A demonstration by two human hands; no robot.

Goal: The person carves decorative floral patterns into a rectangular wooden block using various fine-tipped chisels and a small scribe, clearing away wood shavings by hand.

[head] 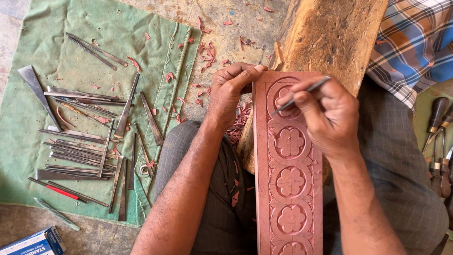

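Note:
A long reddish wooden panel (289,189), carved with flower medallions inside rings, lies lengthwise over my lap and rests on a rough log (330,33). My left hand (229,92) grips the panel's upper left corner, thumb on its top edge. My right hand (325,115) holds a thin metal carving tool (302,94) like a pen, its tip touching the topmost medallion.
A green cloth (28,156) on the floor at left carries several metal chisels (80,156) and a red-handled tool (61,192). Reddish wood chips (207,49) are scattered around. More handled tools (439,141) lie at right, a blue box (33,243) at bottom left.

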